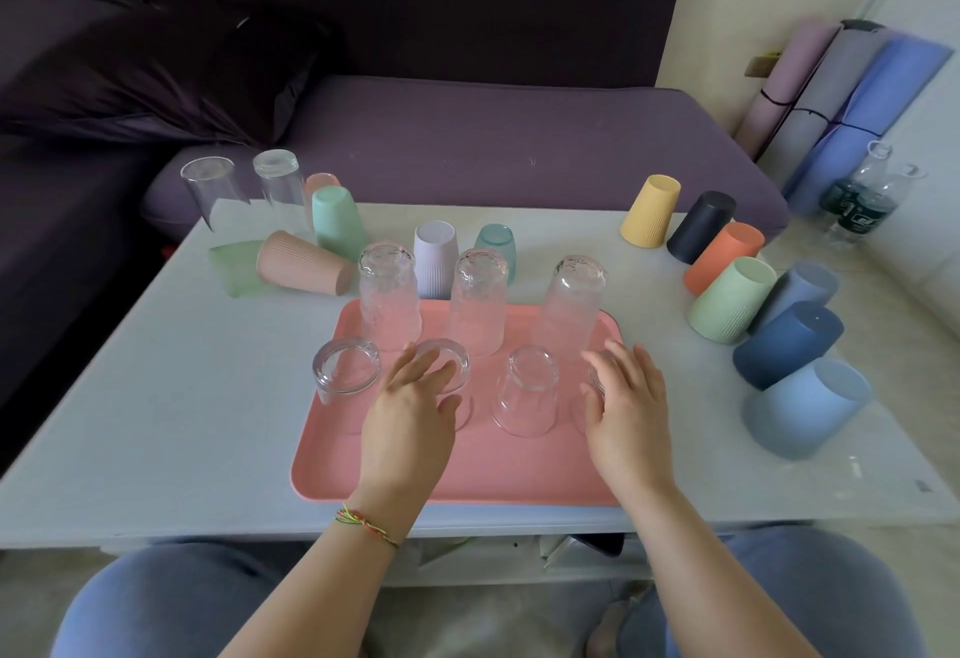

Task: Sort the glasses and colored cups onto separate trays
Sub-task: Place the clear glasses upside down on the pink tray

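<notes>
A pink tray lies on the white table. Three tall clear glasses stand upside down along its far side. Short glasses stand upside down in the nearer row. My left hand rests with straight fingers over one short glass, thumb beside it. My right hand is spread against another short glass, which it mostly hides. Colored cups stand in a line on the table's right. More colored cups and two clear glasses sit at the far left.
Two cups, a peach one and a green one, lie on their sides at the far left. A purple sofa runs behind the table. Rolled mats and plastic bottles stand at the right wall.
</notes>
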